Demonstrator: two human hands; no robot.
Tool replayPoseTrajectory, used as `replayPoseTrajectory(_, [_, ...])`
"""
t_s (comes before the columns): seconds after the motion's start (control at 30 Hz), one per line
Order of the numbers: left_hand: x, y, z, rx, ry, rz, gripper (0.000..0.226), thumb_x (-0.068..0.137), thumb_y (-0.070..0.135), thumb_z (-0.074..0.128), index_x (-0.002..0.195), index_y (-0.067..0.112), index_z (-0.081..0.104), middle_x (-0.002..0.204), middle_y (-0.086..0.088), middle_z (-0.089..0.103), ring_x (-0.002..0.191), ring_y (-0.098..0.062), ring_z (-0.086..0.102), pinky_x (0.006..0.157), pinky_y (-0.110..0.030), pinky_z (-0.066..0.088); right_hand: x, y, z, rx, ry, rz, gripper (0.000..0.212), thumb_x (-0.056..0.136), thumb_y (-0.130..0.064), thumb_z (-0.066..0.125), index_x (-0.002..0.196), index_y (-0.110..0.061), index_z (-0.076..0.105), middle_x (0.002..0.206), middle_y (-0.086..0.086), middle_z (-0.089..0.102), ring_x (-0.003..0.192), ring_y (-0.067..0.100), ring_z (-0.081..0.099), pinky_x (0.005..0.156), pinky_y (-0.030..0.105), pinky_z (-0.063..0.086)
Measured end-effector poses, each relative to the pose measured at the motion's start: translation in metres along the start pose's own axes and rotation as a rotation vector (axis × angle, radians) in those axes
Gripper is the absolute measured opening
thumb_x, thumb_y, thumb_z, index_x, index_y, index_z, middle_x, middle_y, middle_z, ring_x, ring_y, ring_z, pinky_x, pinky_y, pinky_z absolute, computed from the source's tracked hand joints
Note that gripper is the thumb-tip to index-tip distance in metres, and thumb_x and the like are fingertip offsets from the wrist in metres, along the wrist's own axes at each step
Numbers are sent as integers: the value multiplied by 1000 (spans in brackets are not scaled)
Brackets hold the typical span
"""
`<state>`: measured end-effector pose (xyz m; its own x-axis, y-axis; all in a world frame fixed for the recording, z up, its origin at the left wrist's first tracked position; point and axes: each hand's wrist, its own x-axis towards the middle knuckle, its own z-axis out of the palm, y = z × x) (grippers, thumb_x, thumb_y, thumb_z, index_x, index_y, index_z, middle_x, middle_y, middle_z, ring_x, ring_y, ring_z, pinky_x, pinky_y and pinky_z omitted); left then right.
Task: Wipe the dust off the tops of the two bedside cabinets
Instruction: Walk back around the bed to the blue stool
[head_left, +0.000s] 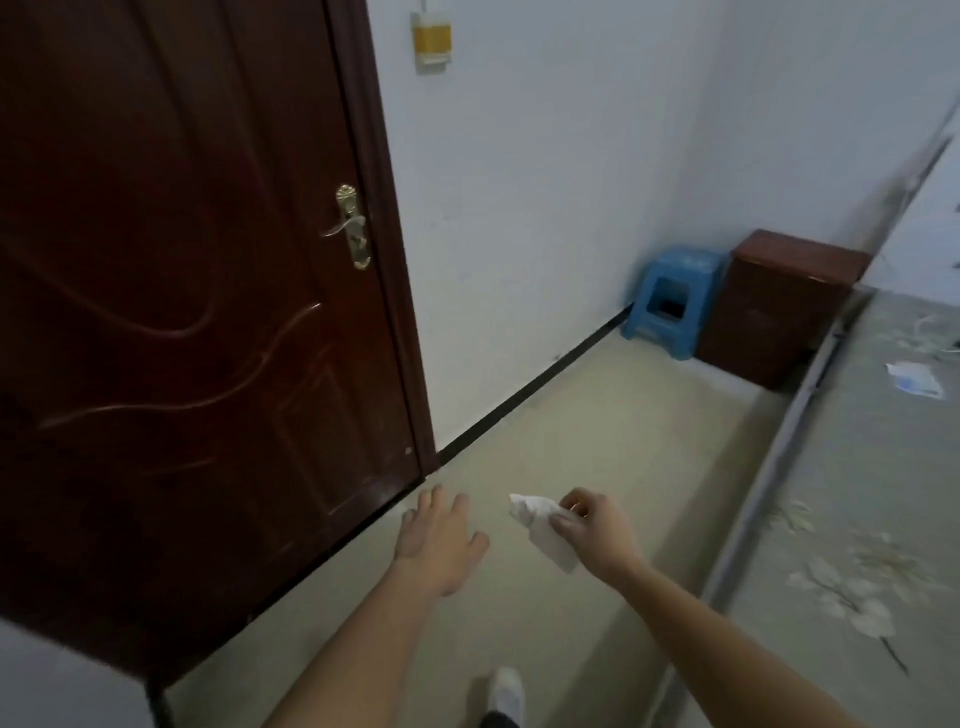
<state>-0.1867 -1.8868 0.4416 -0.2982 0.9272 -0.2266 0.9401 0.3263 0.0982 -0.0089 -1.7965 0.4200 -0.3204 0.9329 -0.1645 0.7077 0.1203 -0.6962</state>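
Observation:
A dark brown bedside cabinet (769, 306) stands in the far corner, between a blue stool and the bed. Its top looks bare. My right hand (592, 530) is held out low over the floor and pinches a crumpled white tissue (543, 527) between thumb and fingers. Beside it, my left hand (439, 540) is stretched forward, palm down, fingers spread and holding nothing. Both hands are well short of the cabinet. Only one cabinet is in view.
A dark wooden door (182, 291) with a brass handle (350, 226) fills the left. A blue plastic stool (670, 301) sits against the wall by the cabinet. The bed (857, 493) with a flowered cover runs along the right. Beige floor (597, 426) lies between.

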Motion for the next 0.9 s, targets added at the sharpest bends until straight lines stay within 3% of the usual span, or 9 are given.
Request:
replayPoseTrajectory(0.13, [98,27,-17,3,21,117,47,90,46,38,128,18,41,139,-5,37,130,-24,31,101,-38,31,79,9,-25,34,81,49,12,82,-24,64,90,-16,66,79,-2,63,73,16,58,55,24,37])
replayPoseTrajectory(0.4, [286,99,-67,31,-41,252,54,92,43,37,139,17,33,147,-10,28,137,-25,24,107,-39,27,241,32,-99,78,198,149,7,82,-23,64,87,-17,64,78,0,63,69,16,57,51,21,36])
replayPoseTrajectory(0.53, [366,143,-92,60,-30,331,54,93,42,37,140,16,32,149,-11,27,138,-25,23,108,-39,27,307,42,-141,49,281,174,11,82,-24,64,89,-16,66,78,0,62,71,17,56,54,27,35])
replayPoseTrajectory(0.67, [450,190,-105,67,-27,381,53,92,43,36,137,16,34,143,-9,33,132,-25,29,104,-37,30,370,60,-183,16,364,184,9,83,-26,63,86,-18,64,78,-1,64,70,13,57,52,18,37])
replayPoseTrajectory(0.83, [554,253,-117,80,-36,458,52,92,44,38,136,16,36,139,-9,37,127,-27,33,101,-39,33,464,93,-229,-11,422,223,13,86,-31,64,93,-20,64,85,-6,63,77,8,60,66,22,52])
replayPoseTrajectory(0.9, [607,281,-123,79,-24,498,51,91,43,39,134,16,38,138,-8,37,126,-27,34,101,-39,34,514,109,-250,-14,431,239,12,87,-31,64,95,-22,62,86,-8,61,77,5,59,64,16,47])
